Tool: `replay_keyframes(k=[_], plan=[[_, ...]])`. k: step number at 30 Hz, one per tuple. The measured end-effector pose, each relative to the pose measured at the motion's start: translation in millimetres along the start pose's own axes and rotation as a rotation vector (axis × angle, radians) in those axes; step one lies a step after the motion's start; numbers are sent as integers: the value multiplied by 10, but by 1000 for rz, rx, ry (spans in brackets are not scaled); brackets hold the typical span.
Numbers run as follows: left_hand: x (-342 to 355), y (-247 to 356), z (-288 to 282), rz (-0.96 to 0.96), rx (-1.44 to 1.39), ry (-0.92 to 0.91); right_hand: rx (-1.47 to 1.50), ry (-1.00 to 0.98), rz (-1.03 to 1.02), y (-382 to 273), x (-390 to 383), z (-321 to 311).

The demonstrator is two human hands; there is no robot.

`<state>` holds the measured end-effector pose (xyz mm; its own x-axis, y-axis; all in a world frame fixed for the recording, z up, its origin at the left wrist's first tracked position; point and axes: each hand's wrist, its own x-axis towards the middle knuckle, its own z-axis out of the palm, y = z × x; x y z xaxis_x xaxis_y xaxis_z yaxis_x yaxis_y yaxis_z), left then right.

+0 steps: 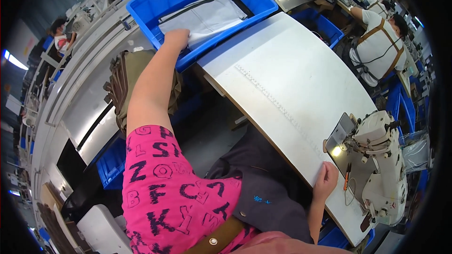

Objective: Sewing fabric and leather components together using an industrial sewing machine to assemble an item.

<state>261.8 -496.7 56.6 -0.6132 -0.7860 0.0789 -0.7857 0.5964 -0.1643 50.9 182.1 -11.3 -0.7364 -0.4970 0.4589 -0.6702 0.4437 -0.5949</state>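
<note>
Reaching far out to the upper left, my left hand [178, 39] is inside a blue plastic bin [258, 1]. Its fingers curl over the near left edge of a stack of light grey fabric pieces [212, 16] and look closed on the top piece; the fingertips are hidden. My right hand [326, 181] rests on the front edge of a white sewing table [282, 80], fingers loosely curled in, with nothing visible in them. Just right of it stands a pale sewing machine [379, 160], its small lamp lit.
Orange-handled thread snips [347, 177] lie beside the machine. A ruler strip [273, 99] runs along the tabletop. Brown-olive cloth [136, 73] hangs below the bin on the left. A co-worker in a white shirt [379, 49] sits at the right; another person [61, 37] sits far left.
</note>
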Motion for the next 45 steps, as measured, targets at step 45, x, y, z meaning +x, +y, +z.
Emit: replay_keyframes(k=[45], plan=[[-2658,4216,-351,856,-1255,150,780,-463,668,-191,170,-149]])
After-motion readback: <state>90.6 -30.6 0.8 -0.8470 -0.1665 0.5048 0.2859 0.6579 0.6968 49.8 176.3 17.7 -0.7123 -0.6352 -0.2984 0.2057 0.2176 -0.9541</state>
